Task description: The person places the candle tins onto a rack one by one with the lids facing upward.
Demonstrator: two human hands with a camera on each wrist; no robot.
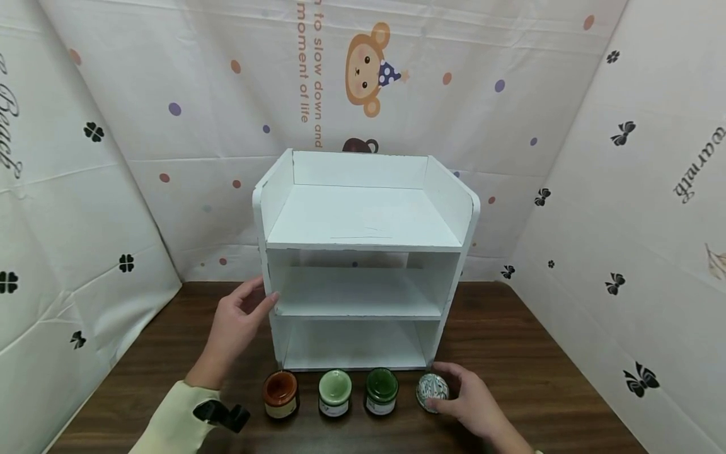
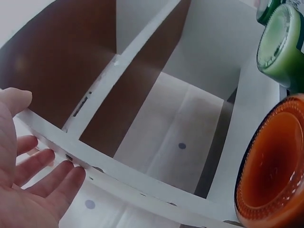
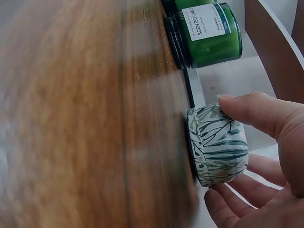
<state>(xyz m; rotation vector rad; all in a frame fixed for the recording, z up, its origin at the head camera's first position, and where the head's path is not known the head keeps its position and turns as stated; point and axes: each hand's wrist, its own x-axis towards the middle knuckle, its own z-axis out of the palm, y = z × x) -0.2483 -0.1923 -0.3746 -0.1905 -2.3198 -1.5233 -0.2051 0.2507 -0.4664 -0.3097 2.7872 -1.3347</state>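
My left hand [image 1: 235, 321] holds the left side panel of a white two-tier shelf unit [image 1: 363, 217], thumb at the front edge and fingers along the outer face. My right hand [image 1: 473, 400] grips a leaf-patterned candle tin [image 3: 218, 145] between thumb and fingers, at the unit's front right corner. To its left, in a row along the unit's front, stand a dark green scented-candle jar [image 1: 382, 386], a light green jar [image 1: 334, 388] and an amber jar [image 1: 280, 389]. The dark green jar stands lid down in the right wrist view.
The unit stands on a dark wooden table [image 1: 522, 353], with an open-topped upper tray and two compartments below. Printed white cloth [image 1: 204, 145] hangs behind and on both sides. A black strap [image 1: 221, 415] circles the left wrist over a pale sleeve [image 1: 176, 419].
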